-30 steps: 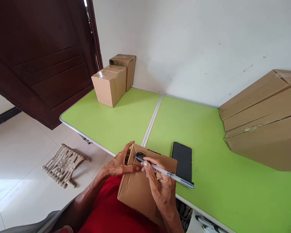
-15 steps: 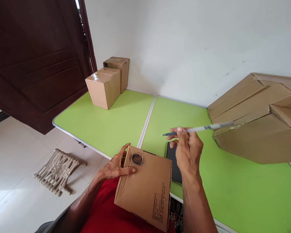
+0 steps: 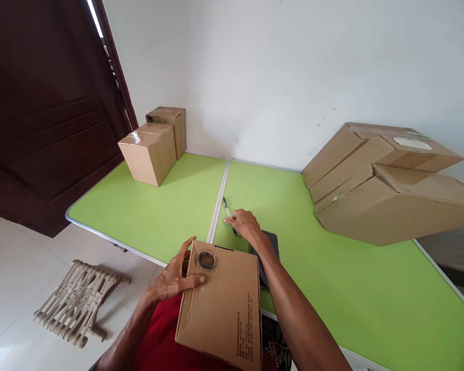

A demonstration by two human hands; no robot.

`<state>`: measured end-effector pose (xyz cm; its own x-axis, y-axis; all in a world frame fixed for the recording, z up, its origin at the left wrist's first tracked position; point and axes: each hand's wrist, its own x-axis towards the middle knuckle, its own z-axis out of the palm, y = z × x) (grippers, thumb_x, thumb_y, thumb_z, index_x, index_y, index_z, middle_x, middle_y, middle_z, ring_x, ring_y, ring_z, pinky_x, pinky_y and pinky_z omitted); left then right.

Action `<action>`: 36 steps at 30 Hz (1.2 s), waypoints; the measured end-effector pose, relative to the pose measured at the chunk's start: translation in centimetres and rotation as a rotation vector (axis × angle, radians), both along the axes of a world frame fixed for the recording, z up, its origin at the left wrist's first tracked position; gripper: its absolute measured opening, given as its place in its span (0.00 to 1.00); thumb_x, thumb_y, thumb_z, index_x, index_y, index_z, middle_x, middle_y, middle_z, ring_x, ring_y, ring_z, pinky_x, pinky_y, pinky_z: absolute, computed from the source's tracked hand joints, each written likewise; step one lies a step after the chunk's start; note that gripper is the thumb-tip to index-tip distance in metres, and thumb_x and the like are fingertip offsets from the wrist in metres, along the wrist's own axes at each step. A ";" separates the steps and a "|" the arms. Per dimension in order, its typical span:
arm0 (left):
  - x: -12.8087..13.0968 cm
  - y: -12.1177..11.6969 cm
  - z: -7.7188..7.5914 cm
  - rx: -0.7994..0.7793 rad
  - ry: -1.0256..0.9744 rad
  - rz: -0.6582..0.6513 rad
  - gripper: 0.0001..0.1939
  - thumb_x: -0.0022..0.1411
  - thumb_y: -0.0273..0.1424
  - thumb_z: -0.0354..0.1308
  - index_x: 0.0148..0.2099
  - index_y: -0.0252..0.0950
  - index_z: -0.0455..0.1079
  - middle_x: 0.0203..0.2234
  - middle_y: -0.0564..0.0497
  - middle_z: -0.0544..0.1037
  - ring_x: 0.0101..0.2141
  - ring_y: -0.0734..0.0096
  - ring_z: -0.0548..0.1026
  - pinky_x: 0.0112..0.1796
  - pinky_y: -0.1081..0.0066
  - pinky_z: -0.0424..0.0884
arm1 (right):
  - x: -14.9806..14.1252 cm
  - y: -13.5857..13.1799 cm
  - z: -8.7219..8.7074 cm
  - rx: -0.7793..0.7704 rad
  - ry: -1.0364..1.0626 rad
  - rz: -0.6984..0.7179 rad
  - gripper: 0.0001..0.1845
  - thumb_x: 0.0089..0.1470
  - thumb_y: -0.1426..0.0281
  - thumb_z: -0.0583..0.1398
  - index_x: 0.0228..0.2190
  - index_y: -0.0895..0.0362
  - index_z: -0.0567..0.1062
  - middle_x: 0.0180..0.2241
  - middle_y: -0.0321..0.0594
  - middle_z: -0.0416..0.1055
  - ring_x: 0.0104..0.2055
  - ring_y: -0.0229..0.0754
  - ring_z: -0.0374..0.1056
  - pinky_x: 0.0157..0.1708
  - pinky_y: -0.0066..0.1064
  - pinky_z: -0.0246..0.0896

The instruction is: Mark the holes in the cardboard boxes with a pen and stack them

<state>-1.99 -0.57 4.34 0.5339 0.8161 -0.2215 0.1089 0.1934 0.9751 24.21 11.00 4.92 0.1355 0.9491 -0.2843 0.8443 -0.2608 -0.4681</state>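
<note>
A brown cardboard box [image 3: 220, 304] rests tilted in front of my red top. Scribbled black rings surround a dark round mark near its upper left corner, and printed lines run along the lower right. My left hand [image 3: 174, 281] grips the box's left edge, the thumb lying across the face just under the rings. Over the green table [image 3: 174, 216], my right hand [image 3: 245, 224] has its fingers closed round a slim pen [image 3: 227, 206] with a pale barrel and dark ends. The pen is at the tabletop, its middle covered by the fingers. My right forearm partly hides a flat black object [image 3: 271, 242].
Two cardboard boxes [image 3: 143, 154] stand at the table's left rear. Larger cardboard boxes [image 3: 363, 206] lean together on the right, near the white wall [image 3: 255, 77]. A woven stool [image 3: 79, 299] is on the floor at left, below a dark door [image 3: 50, 103].
My right hand has moved left and down with the pen, from above the black object to the tabletop near the table seam. My left hand still holds the box. The view has shifted.
</note>
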 end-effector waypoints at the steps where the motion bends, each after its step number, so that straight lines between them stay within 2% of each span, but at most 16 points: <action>1: 0.0 0.0 -0.1 0.005 0.002 0.003 0.58 0.62 0.46 0.72 0.80 0.39 0.41 0.72 0.37 0.69 0.70 0.44 0.69 0.70 0.45 0.64 | 0.1 -0.7 0.5 0.019 -0.023 -0.009 0.15 0.71 0.59 0.65 0.37 0.58 0.77 0.32 0.36 0.76 0.29 0.38 0.71 0.33 0.32 0.71; 4: -0.1 0.0 -0.3 0.013 0.016 0.014 0.57 0.62 0.46 0.72 0.81 0.41 0.42 0.72 0.38 0.68 0.71 0.44 0.67 0.71 0.44 0.62 | 1.0 -4.1 1.8 0.080 -0.105 -0.089 0.15 0.74 0.59 0.60 0.43 0.59 0.76 0.33 0.44 0.78 0.32 0.45 0.74 0.32 0.36 0.68; 6: -0.2 0.0 -0.4 0.004 0.031 0.014 0.58 0.62 0.46 0.72 0.81 0.41 0.41 0.72 0.38 0.68 0.71 0.43 0.67 0.71 0.43 0.62 | 1.8 -7.2 2.2 0.092 -0.182 -0.182 0.19 0.75 0.57 0.56 0.52 0.61 0.73 0.42 0.53 0.79 0.40 0.53 0.78 0.35 0.39 0.68; 9: -0.3 0.1 -0.4 0.010 0.057 0.006 0.58 0.63 0.47 0.71 0.81 0.40 0.41 0.72 0.37 0.68 0.71 0.43 0.66 0.71 0.43 0.62 | 2.4 -11.6 1.8 0.032 -0.275 -0.285 0.27 0.71 0.55 0.60 0.55 0.66 0.71 0.53 0.66 0.74 0.57 0.69 0.73 0.40 0.46 0.70; 11: -0.3 0.2 -0.3 0.022 0.050 -0.001 0.57 0.62 0.46 0.71 0.81 0.40 0.41 0.73 0.38 0.68 0.71 0.43 0.66 0.71 0.43 0.61 | 2.3 -13.4 1.1 -0.028 -0.287 -0.306 0.28 0.68 0.55 0.63 0.54 0.67 0.72 0.54 0.68 0.73 0.61 0.73 0.70 0.41 0.48 0.71; 14: -0.2 0.4 -0.2 0.022 0.031 -0.004 0.57 0.61 0.47 0.71 0.81 0.39 0.43 0.73 0.38 0.68 0.72 0.42 0.66 0.71 0.44 0.61 | 1.8 -14.3 0.2 -0.064 -0.263 -0.328 0.30 0.65 0.55 0.65 0.54 0.68 0.72 0.55 0.69 0.72 0.62 0.71 0.69 0.44 0.49 0.72; 17: -0.2 0.3 -0.3 0.014 0.042 0.022 0.57 0.61 0.47 0.72 0.80 0.38 0.45 0.73 0.37 0.67 0.71 0.41 0.67 0.70 0.46 0.63 | 1.6 -14.0 -0.2 -0.061 -0.220 -0.367 0.36 0.62 0.53 0.66 0.56 0.72 0.70 0.56 0.73 0.71 0.62 0.73 0.69 0.46 0.50 0.72; 20: -0.2 0.2 -0.4 0.010 0.032 0.033 0.57 0.61 0.47 0.72 0.80 0.38 0.44 0.72 0.37 0.69 0.70 0.42 0.68 0.70 0.47 0.64 | 2.1 -13.9 -0.6 -0.042 -0.149 -0.412 0.44 0.57 0.49 0.67 0.58 0.74 0.68 0.57 0.76 0.70 0.60 0.75 0.71 0.46 0.51 0.72; 22: -0.2 0.2 -0.5 0.010 0.018 0.023 0.57 0.61 0.46 0.72 0.80 0.38 0.44 0.71 0.37 0.70 0.70 0.43 0.68 0.70 0.47 0.63 | 2.6 -14.1 -1.2 -0.024 -0.084 -0.442 0.46 0.54 0.47 0.67 0.57 0.72 0.68 0.56 0.76 0.72 0.56 0.75 0.74 0.44 0.51 0.72; 24: -0.3 0.2 -0.6 0.011 0.008 0.008 0.57 0.62 0.46 0.72 0.80 0.39 0.43 0.71 0.38 0.69 0.71 0.44 0.68 0.70 0.47 0.63 | 3.2 -14.5 -1.9 -0.010 0.005 -0.466 0.41 0.51 0.47 0.67 0.54 0.67 0.72 0.50 0.71 0.77 0.53 0.74 0.76 0.43 0.51 0.72; 26: -0.4 0.3 -0.6 0.016 0.013 -0.001 0.56 0.62 0.45 0.72 0.81 0.39 0.43 0.72 0.38 0.69 0.71 0.44 0.67 0.70 0.47 0.64 | 3.8 -15.2 -2.5 0.013 0.113 -0.488 0.33 0.49 0.49 0.67 0.47 0.60 0.76 0.44 0.64 0.81 0.51 0.73 0.78 0.44 0.52 0.72; 29: -0.4 0.3 -0.6 0.019 0.015 -0.001 0.56 0.63 0.46 0.72 0.80 0.38 0.43 0.72 0.37 0.69 0.71 0.44 0.67 0.70 0.47 0.63 | 4.3 -16.6 -2.7 0.084 0.285 -0.524 0.26 0.49 0.48 0.65 0.42 0.55 0.77 0.44 0.60 0.83 0.52 0.71 0.78 0.47 0.53 0.74; 31: -0.3 0.3 -0.7 0.014 0.001 0.000 0.57 0.62 0.46 0.72 0.80 0.38 0.43 0.71 0.37 0.70 0.70 0.44 0.68 0.70 0.46 0.64 | 4.4 -17.7 -2.3 0.119 0.425 -0.526 0.28 0.51 0.47 0.64 0.45 0.55 0.77 0.45 0.56 0.84 0.52 0.67 0.80 0.46 0.51 0.77; 33: -0.3 0.2 -0.8 0.010 -0.001 0.004 0.57 0.62 0.46 0.72 0.81 0.39 0.42 0.71 0.38 0.70 0.70 0.44 0.68 0.70 0.45 0.64 | 4.6 -18.9 -1.7 0.118 0.703 -0.583 0.33 0.50 0.48 0.68 0.50 0.56 0.76 0.44 0.51 0.85 0.49 0.63 0.82 0.43 0.48 0.80; 36: -0.4 0.2 -1.0 -0.009 -0.001 0.014 0.58 0.62 0.46 0.73 0.81 0.42 0.42 0.72 0.39 0.69 0.70 0.44 0.68 0.70 0.45 0.65 | 4.8 -20.8 -0.9 0.123 1.221 -0.824 0.39 0.37 0.58 0.80 0.50 0.57 0.78 0.43 0.48 0.86 0.48 0.58 0.83 0.44 0.41 0.83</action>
